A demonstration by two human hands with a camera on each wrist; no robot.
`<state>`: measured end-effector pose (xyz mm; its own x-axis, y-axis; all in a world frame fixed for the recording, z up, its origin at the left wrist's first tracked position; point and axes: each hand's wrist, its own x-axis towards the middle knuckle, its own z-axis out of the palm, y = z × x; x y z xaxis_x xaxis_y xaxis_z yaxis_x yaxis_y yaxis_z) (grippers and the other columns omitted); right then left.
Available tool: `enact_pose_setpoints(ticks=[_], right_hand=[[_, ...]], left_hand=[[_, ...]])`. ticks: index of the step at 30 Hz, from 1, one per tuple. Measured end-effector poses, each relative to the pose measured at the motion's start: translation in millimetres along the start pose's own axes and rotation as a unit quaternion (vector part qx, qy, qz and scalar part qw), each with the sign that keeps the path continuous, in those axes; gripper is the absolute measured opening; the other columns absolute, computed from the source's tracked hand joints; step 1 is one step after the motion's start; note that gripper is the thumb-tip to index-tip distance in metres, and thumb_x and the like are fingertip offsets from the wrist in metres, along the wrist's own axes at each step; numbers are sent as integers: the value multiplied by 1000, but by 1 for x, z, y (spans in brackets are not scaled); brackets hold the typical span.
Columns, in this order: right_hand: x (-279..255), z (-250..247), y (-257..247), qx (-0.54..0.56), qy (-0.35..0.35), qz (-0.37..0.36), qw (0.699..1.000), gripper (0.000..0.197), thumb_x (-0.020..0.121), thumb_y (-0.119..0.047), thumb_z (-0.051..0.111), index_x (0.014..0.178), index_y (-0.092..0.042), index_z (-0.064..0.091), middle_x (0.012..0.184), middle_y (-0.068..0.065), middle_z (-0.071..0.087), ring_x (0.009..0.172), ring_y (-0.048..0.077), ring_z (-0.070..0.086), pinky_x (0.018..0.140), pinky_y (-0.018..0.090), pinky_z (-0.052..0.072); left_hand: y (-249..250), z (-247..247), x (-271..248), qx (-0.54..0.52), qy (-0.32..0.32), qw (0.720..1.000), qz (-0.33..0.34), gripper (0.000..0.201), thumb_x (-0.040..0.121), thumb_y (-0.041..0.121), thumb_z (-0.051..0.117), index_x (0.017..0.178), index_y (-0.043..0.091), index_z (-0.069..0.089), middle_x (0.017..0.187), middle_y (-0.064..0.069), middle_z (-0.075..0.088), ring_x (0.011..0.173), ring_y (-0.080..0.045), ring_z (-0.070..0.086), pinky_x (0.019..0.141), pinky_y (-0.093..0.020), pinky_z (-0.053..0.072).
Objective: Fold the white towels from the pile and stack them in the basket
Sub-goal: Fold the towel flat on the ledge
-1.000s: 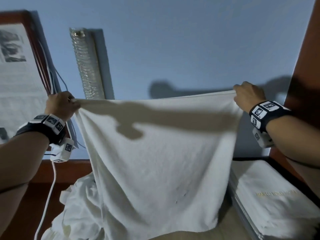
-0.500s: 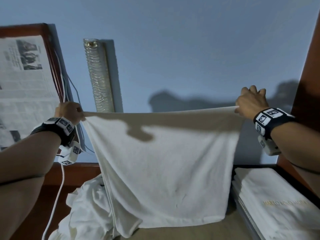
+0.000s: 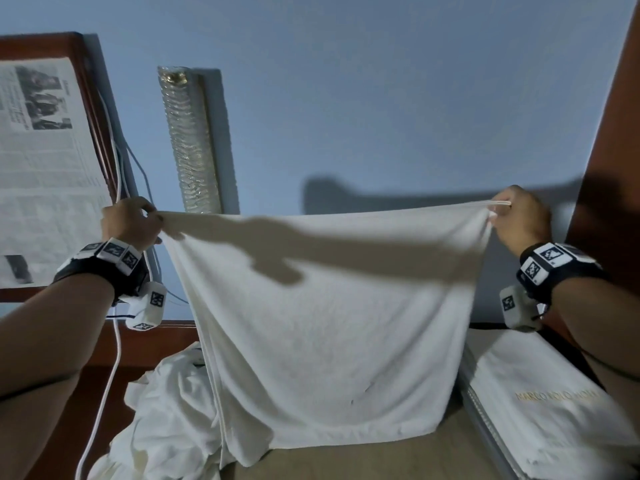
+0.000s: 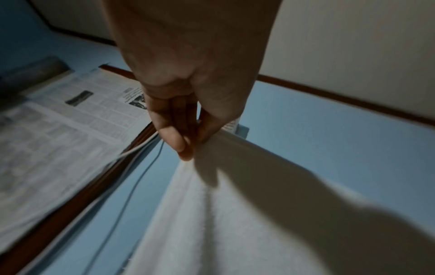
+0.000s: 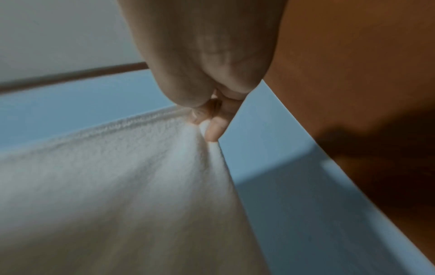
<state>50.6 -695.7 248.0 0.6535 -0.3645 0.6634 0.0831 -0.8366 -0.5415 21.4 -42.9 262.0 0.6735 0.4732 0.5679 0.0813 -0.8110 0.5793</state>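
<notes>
White towel (image 3: 329,306): held up spread, top edge taut; left hand (image 3: 130,225) pinches its left top corner, right hand (image 3: 519,216) its right. Lower edge reaches the table (image 3: 346,462). Crumpled pile (image 3: 166,410) lower left; folded towels (image 3: 554,403) at right edge.

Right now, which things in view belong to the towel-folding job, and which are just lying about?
Part of the job:
- held towel, stretched between left hand and right hand, each pinching a top corner
- pile of unfolded towels
- folded towels stacked at right; the basket itself is barely visible

Just lying about:
- newspaper
- foil duct
- cables
</notes>
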Motion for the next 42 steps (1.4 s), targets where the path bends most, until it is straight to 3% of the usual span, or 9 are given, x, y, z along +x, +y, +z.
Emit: enact_pose_setpoints(ticks=[7,16,21,25,29,33,36,39,42], right_hand=[[7,-17,-8,178,92,-12,980,27,79,-32,53,102,-28,66,96,2,77,94,25,75,89,49,61],[-38,-20,-111,344,-24,-114,932,33,92,-5,46,100,-31,65,96,-11,67,89,4,61,82,21,48],[-48,-9,-123,400,-85,-137,902,26,96,-28,60,91,-4,67,80,4,52,75,17,46,68,36,37],[-26,5,-121,350,-77,-55,932,21,91,-34,68,87,-13,68,80,3,55,75,15,48,67,32,38],[-2,26,-93,139,-90,11,986,28,93,-33,53,88,-6,58,82,8,58,83,27,51,71,34,37],[-8,45,-49,11,-127,58,990,26,88,-33,45,86,-8,52,99,27,66,91,45,59,74,36,39],[-27,48,-34,-32,-179,56,982,22,90,-24,53,74,-9,51,77,17,61,85,43,60,67,35,40],[-52,49,-48,111,-235,74,963,13,92,-15,55,79,-16,56,70,8,57,57,28,58,52,27,43],[-75,43,-84,313,-326,107,885,22,101,-3,52,84,-15,60,76,8,50,45,13,51,40,19,39]], left_hand=[[40,-13,-7,-355,56,931,-62,22,88,5,64,105,17,71,107,-20,75,77,-23,79,71,-35,66],[143,-20,-90,-472,-112,859,166,34,86,-12,60,95,20,68,82,-26,65,79,-27,66,87,-42,62],[156,-14,-108,-385,-111,882,250,23,89,-6,60,105,10,69,69,15,62,62,-3,52,65,-17,43],[162,3,-90,-462,-211,855,109,13,93,13,57,94,25,54,100,-20,69,88,-28,68,75,-37,55],[141,47,-54,-226,-154,962,29,32,89,38,54,106,12,59,104,-21,65,96,-36,67,76,-46,55],[101,76,-53,-1,-167,985,-36,36,100,17,56,123,-9,64,125,-31,65,116,-46,62,93,-46,51],[93,86,-71,7,-179,983,-46,33,101,14,56,123,-10,64,125,-30,65,115,-45,63,90,-43,50],[115,89,-98,-66,-200,977,-20,29,97,19,60,108,-5,69,108,-26,69,106,-42,67,79,-37,50],[142,87,-126,-229,-219,948,-25,30,83,31,71,92,3,67,93,-16,71,87,-35,73,71,-45,64]])
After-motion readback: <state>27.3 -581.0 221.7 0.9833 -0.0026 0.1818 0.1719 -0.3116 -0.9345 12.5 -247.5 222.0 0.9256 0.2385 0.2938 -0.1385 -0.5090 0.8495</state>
